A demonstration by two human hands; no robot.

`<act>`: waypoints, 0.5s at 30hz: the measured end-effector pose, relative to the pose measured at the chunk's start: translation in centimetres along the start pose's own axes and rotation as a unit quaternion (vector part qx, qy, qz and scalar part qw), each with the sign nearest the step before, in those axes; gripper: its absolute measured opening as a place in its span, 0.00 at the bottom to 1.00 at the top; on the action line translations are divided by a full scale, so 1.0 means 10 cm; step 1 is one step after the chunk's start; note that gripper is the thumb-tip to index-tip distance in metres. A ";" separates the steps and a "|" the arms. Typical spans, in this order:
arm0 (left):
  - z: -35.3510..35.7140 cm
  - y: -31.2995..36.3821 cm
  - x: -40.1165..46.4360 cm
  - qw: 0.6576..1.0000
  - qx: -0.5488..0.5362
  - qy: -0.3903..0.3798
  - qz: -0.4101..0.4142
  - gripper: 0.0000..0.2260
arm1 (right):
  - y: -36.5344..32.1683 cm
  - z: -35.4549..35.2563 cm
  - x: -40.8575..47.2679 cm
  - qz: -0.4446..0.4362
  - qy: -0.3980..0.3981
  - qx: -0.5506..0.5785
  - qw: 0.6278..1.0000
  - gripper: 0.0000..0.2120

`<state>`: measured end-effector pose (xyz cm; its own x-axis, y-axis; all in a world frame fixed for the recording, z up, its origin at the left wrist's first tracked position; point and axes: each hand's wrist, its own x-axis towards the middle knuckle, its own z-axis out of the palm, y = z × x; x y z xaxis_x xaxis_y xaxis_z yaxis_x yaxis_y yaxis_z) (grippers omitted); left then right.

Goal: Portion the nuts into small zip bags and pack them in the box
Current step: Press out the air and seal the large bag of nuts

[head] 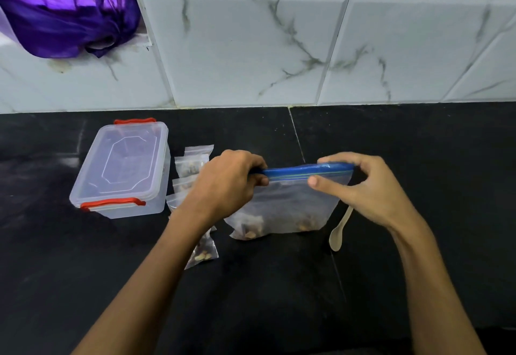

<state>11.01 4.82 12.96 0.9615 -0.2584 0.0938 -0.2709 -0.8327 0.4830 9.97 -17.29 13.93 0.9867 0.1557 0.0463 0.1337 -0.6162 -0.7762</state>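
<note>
The black countertop [391, 159] carries all items and meets a white marble-pattern tiled wall [251, 47] at the rear; a purple cloth [64, 19] hangs at the upper left of that wall. The clear plastic box [122, 170], lid in place with a red clip at each end, sits at the left of the counter. The large zip bag [287, 204] stands upright at centre, held by its blue zip strip — nuts [252, 232] lie in its bottom corners. The left hand [226, 181] grips the left end of the strip, fingers curled over the top and thumb beneath. The right hand [360, 184] pinches the right end between thumb and fingers. Small zip bags [192, 165] with nuts lie between the box and the large bag, partly hidden by the left forearm — one more lies nearer the camera, below that forearm. A pale spoon [339, 229] lies just beside the right edge of the large bag.
</note>
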 end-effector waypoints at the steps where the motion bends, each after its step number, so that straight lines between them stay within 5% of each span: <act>1: 0.00 0.04 0.00 1.000 0.014 0.000 0.008 0.04 | -0.07 -0.01 0.01 -0.008 -0.003 -0.103 0.995 0.26; 5: 0.02 0.14 0.00 0.998 0.050 -0.002 0.040 0.06 | -0.34 0.16 0.07 -0.085 -0.021 -0.330 0.940 0.09; 11: -0.17 0.00 -0.19 0.998 -0.045 0.044 -0.003 0.19 | -0.25 0.33 0.09 -0.094 0.013 -0.368 0.925 0.05; 15: -0.19 -0.30 -0.34 0.988 -0.118 0.077 -0.065 0.10 | -0.19 0.31 0.09 -0.100 0.046 -0.297 0.948 0.01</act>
<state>8.64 9.16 12.85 0.9881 -0.0629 0.1405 -0.1430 -0.7123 0.6871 10.33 -13.57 13.55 0.9366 0.2631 0.2315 0.3196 -0.9123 -0.2559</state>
